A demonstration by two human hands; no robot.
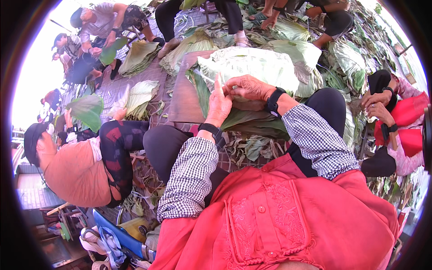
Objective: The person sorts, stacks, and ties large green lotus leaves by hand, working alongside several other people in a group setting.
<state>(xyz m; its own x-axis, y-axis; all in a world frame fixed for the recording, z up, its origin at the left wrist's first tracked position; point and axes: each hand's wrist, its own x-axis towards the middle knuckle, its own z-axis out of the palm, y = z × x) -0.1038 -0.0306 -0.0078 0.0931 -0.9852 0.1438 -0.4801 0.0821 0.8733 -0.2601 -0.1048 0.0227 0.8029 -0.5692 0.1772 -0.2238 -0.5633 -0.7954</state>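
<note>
Before me a stack of large pale green leaves (256, 65) lies on a brown wooden board (185, 98), with darker leaf edges (249, 121) hanging over its near side. My left hand (218, 103) is at the stack's near left edge, its index finger pointing up. My right hand (248, 87) meets it from the right, thumb and fingers bent together near the left fingertips. A thin whitish strip (206, 77) runs from the upper left towards the fingers. Whether either hand grips it cannot be made out.
Close on the left a co-worker in an orange top (79, 172) holds a green leaf (87, 109). Other people sit beyond the board and at the right. Further leaf piles (140, 55) and loose leaves cover the paving. A blue chair part (116, 233) stands at lower left.
</note>
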